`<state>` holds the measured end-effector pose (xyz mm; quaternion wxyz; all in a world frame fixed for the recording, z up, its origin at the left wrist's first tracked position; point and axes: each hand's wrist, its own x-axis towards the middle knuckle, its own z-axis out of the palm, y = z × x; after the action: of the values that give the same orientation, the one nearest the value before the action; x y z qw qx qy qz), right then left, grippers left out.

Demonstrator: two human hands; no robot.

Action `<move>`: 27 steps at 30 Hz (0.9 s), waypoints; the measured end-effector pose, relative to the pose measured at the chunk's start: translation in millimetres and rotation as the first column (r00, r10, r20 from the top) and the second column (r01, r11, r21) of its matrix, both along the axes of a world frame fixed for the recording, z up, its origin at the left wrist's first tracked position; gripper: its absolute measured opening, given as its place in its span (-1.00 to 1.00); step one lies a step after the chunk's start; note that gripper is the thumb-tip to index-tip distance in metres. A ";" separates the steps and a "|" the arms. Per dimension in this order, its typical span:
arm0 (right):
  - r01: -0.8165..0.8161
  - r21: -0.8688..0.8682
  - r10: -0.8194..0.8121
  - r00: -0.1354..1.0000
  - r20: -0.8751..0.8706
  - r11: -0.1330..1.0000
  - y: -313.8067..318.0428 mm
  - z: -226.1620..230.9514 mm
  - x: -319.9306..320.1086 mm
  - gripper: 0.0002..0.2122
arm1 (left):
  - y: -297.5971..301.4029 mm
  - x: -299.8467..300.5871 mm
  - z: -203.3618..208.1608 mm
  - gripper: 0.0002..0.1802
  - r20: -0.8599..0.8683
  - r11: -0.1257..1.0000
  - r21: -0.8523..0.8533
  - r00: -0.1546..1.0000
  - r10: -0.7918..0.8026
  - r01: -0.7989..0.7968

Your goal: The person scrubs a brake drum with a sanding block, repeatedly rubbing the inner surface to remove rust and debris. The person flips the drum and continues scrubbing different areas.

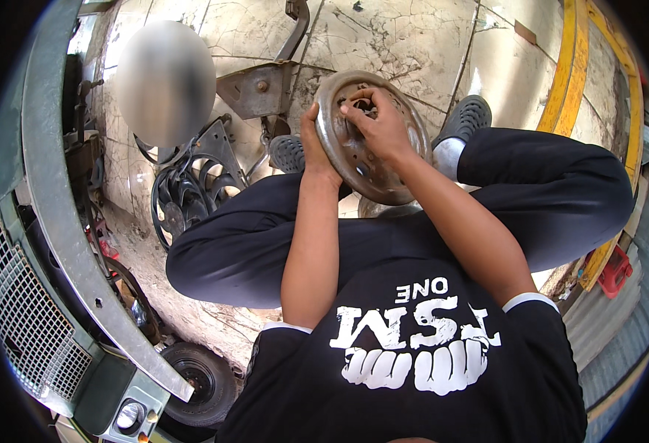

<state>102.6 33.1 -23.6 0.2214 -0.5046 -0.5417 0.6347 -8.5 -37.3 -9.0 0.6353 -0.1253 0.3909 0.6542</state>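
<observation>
A worn, brownish metal wheel rim (354, 159) stands tilted between my legs, its holed face turned up toward me. My left hand (317, 148) is closed on the rim's left edge, the thumb along its lip. Over the central hole is my right hand (380, 125), with thumb and forefinger drawn together at the edge of the opening. Whatever those fingers may pinch is too small to make out. Beneath the rim, part of a silvery round object (391, 211) shows; the rest is hidden.
At the left is a vehicle front with a grey bumper (92, 236) and mesh grille (33, 317); a tyre (217, 387) lies below. Black fan parts (191, 193) and a rusty metal bracket (254, 90) lie ahead-left. A yellow frame (569, 66) borders the right, near a red object (615, 270).
</observation>
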 end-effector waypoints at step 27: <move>-0.182 0.401 0.195 0.981 0.010 0.898 -6.0 -1.1 2.9 -0.72 | -5.5 -3.6 -9.0 -0.25 0.006 1.000 0.000 1.000 -0.017 0.017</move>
<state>105.5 27.1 -24.7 0.2657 -0.3842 -0.7028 0.5366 -12.1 -42.8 -18.1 0.6421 -0.1238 0.3898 0.6484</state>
